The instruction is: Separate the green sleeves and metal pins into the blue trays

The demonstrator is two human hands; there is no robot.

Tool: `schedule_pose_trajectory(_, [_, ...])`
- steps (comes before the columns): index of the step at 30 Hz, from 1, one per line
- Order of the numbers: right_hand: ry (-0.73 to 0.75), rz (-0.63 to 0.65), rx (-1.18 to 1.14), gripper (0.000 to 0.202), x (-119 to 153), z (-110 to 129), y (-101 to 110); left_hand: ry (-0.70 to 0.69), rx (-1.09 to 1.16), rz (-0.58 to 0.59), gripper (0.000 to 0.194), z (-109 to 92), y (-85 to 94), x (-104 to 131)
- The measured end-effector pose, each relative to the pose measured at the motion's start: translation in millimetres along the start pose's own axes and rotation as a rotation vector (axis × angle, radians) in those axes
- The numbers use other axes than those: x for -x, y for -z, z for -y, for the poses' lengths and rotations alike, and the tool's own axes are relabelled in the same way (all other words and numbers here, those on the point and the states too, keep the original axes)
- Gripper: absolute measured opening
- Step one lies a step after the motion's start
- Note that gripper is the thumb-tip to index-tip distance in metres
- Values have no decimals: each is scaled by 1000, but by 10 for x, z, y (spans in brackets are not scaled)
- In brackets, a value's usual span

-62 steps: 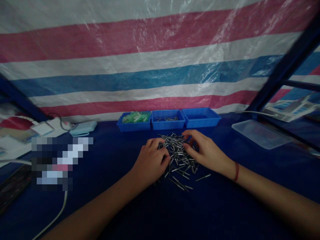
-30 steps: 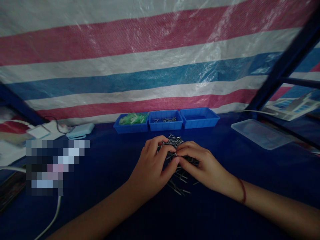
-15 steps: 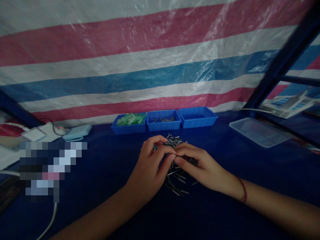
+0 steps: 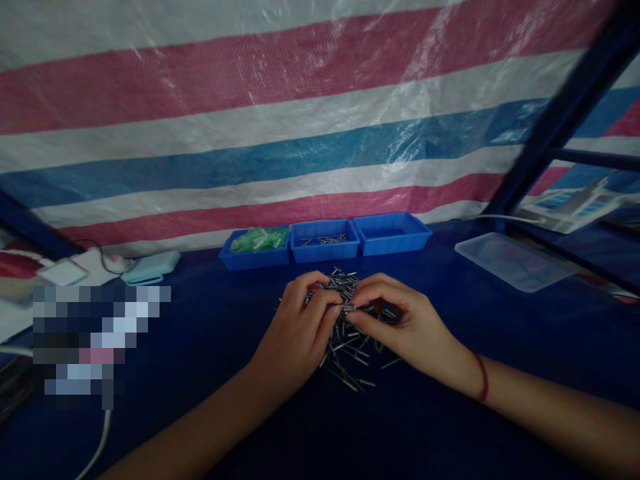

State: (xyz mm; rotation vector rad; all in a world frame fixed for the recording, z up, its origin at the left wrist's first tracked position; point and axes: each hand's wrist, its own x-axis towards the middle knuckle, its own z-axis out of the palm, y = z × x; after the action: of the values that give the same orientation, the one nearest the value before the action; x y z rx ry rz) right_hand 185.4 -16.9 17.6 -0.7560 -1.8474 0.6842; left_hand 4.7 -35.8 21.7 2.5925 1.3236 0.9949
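A pile of blind rivets, thin silvery pins with thicker ends, is spread on the dark blue tabletop. Over the pile, my left hand is closed in a pinch on one end of a small rivet. My right hand comes in from the other side, thumb and fingertips closed on the rivet's other end. The fingers partly cover both the rivet and the pile.
Behind the pile stand three blue bins: one with green plastic packets, a middle bin with several loose rivets, and a right bin. A clear plastic lid lies at right; a light blue case and cables lie at left.
My hands have moved slightly apart at the fingertips, so the rivet between them now shows. The camera view has shifted a little.
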Motion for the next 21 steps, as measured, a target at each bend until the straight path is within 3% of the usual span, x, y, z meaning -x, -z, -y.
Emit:
schedule_pose_trajectory(10, [122,59,117,8,3,39,30,-59,17,95,16,-9,32,-7])
schedule_pose_trajectory(16, [251,181,324,10,-40,56,103,-33,17,86,17,-18,67,-12])
schedule_pose_trajectory(21, [301,23,522,17,-406,8,191,49,-15,-28,22,76,72,-42])
